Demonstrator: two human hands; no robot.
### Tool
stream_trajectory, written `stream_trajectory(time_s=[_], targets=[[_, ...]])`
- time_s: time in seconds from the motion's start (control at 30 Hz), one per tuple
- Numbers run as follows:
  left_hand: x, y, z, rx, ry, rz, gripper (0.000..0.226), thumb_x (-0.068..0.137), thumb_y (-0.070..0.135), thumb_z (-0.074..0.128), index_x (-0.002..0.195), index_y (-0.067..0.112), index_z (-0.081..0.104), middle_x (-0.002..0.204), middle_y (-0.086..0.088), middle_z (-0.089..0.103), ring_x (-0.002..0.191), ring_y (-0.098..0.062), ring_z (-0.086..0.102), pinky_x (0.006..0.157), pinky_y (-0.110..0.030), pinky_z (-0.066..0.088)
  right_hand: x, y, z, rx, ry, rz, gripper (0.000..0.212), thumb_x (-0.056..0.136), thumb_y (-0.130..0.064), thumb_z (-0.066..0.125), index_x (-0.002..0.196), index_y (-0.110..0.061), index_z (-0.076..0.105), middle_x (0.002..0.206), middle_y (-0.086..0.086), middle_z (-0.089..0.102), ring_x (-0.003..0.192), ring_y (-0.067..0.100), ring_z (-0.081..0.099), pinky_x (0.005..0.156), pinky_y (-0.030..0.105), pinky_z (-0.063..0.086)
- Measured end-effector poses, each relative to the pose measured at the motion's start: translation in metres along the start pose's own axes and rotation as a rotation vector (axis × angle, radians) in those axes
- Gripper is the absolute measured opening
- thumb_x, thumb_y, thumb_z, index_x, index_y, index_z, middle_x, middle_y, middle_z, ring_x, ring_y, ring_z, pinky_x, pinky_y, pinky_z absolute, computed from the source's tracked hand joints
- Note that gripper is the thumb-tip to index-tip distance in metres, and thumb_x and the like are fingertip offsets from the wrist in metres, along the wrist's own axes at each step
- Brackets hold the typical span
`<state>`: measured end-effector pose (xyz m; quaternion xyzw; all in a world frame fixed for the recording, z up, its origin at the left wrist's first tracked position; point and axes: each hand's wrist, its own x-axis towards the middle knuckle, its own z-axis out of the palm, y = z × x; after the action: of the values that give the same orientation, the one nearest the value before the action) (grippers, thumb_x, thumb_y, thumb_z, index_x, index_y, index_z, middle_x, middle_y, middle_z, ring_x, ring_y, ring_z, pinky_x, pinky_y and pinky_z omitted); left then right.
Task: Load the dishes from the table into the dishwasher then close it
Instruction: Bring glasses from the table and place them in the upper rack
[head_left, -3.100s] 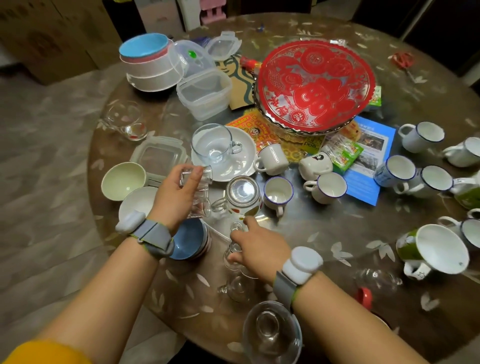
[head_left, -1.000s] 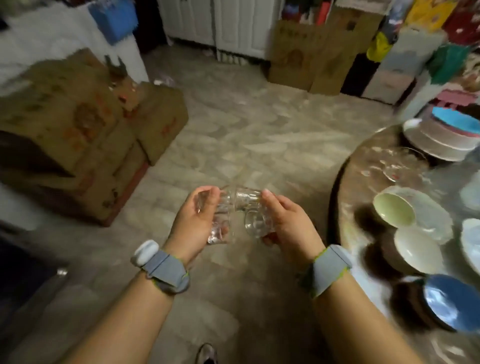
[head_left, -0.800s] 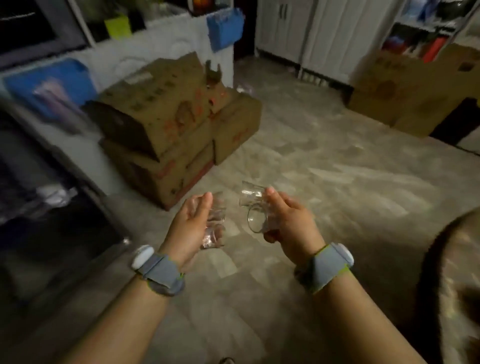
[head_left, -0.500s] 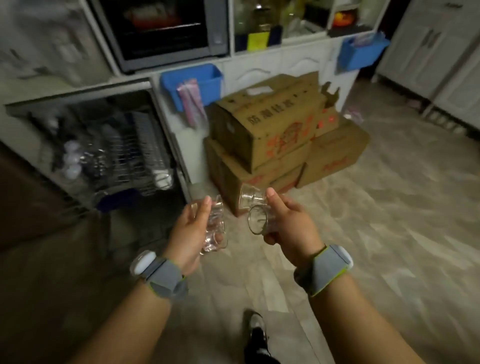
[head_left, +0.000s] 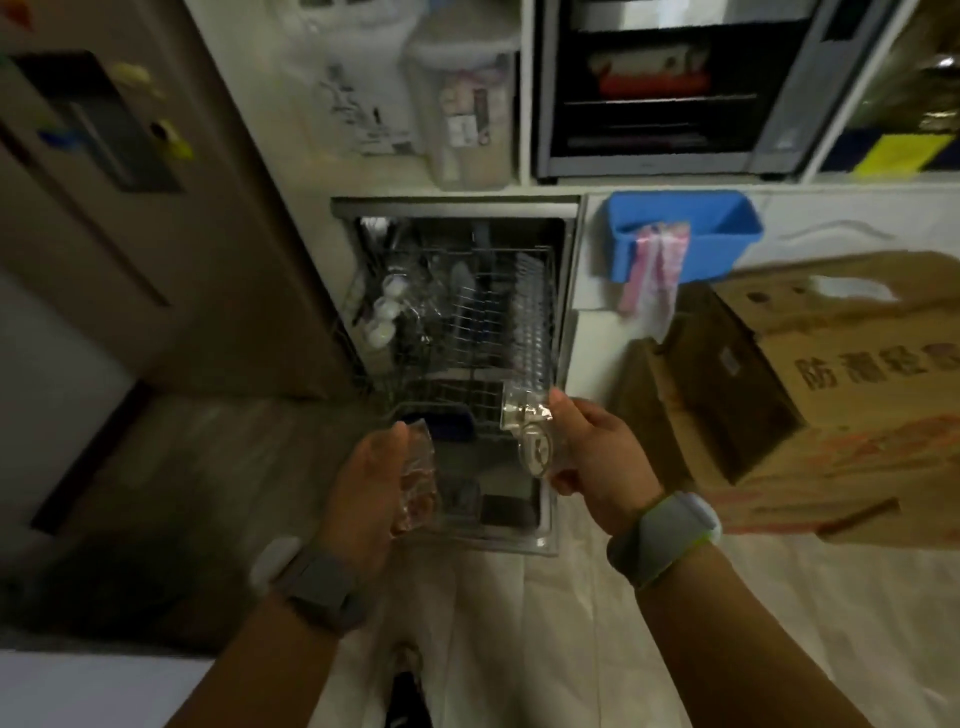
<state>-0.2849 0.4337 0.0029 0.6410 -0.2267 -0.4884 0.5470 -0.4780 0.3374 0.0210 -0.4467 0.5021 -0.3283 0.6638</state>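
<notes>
The open dishwasher (head_left: 566, 291) is straight ahead, its door (head_left: 511, 540) folded down and its wire upper rack (head_left: 467, 317) pulled out with white cups and glassware at its left side. My left hand (head_left: 371, 483) grips small clear glasses (head_left: 418, 480) over the door's near left. My right hand (head_left: 592, 457) holds two small clear glasses (head_left: 527, 428) over the door's right edge, level with the lower rack (head_left: 457, 400). The table is out of sight.
Stacked cardboard boxes (head_left: 810, 395) stand on the floor to the right of the dishwasher. A blue bin (head_left: 727, 218) hangs on the cabinet front beside it. An oven (head_left: 670, 88) sits above. A tall brown fridge (head_left: 130, 208) flanks the left. My shoe (head_left: 410, 696) shows on pale tiles.
I have turned from the table and walked to the dishwasher, carrying the glasses in both hands. The dishwasher has come from the far left to straight ahead and close.
</notes>
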Motion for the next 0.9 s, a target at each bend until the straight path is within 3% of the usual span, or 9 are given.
stream_trajectory(time_s=[0.13,0.3,0.43,0.53,0.63,0.77,0.9], targets=[[0.081,0.028,-0.056,-0.04,-0.044,-0.007,0.054,0.076,0.064,0.065,0.091,0.014,0.053,0.063,0.003,0.05,0.047,-0.007,0.05,0.046,-0.023,0.042,0.073,-0.016,0.071,-0.072,-0.014,-0.012,0.032,0.096,-0.041,0.052,0.101,-0.012,0.066,0.081,0.012,0.062,0.058,0.017,0.053,0.042,0.024,0.039],[0.153,0.055,-0.09,0.053,-0.07,-0.017,0.032,0.096,0.032,0.051,0.109,0.003,0.052,0.079,-0.013,0.049,0.06,-0.019,0.047,0.045,-0.026,0.043,0.13,-0.026,0.122,-0.103,0.037,-0.014,0.026,0.096,-0.037,0.053,0.099,-0.013,0.065,0.076,0.011,0.06,0.053,0.019,0.052,0.042,0.026,0.036],[0.242,0.087,-0.13,0.181,-0.126,-0.038,0.034,0.093,0.038,0.054,0.109,0.009,0.056,0.081,-0.009,0.058,0.059,-0.014,0.057,0.051,-0.03,0.05,0.204,-0.034,0.166,-0.222,0.124,0.025,0.023,0.094,-0.044,0.054,0.099,-0.025,0.066,0.085,0.01,0.065,0.063,0.024,0.057,0.047,0.029,0.044],[0.291,0.095,-0.129,0.171,-0.113,-0.089,0.038,0.093,0.04,0.053,0.111,0.006,0.053,0.076,-0.006,0.056,0.048,-0.007,0.053,0.043,-0.024,0.043,0.243,-0.036,0.173,-0.307,0.117,0.036,0.027,0.094,-0.046,0.054,0.101,-0.022,0.066,0.086,0.009,0.066,0.064,0.025,0.06,0.048,0.032,0.048],[0.322,0.094,-0.123,0.113,-0.077,-0.158,0.041,0.092,0.043,0.053,0.113,0.008,0.053,0.083,-0.012,0.058,0.052,-0.013,0.053,0.038,-0.021,0.04,0.283,-0.03,0.174,-0.436,0.135,-0.018,0.027,0.092,-0.046,0.055,0.097,-0.022,0.067,0.086,0.005,0.068,0.076,0.026,0.066,0.068,0.042,0.057],[0.358,0.096,-0.118,0.167,-0.04,-0.197,0.031,0.095,0.041,0.049,0.108,0.013,0.055,0.092,-0.014,0.06,0.061,-0.016,0.055,0.038,-0.019,0.042,0.363,-0.027,0.177,-0.627,0.115,-0.083,0.028,0.089,-0.05,0.058,0.092,-0.023,0.066,0.085,0.0,0.065,0.074,0.015,0.063,0.065,0.029,0.052],[0.408,0.094,-0.124,0.219,-0.018,-0.253,0.031,0.091,0.045,0.055,0.096,0.015,0.056,0.076,-0.008,0.058,0.058,-0.016,0.054,0.041,-0.024,0.043,0.419,-0.014,0.191,-0.692,0.042,-0.065,0.034,0.09,-0.049,0.057,0.098,-0.018,0.066,0.105,0.01,0.06,0.092,0.024,0.06,0.083,0.045,0.054]])
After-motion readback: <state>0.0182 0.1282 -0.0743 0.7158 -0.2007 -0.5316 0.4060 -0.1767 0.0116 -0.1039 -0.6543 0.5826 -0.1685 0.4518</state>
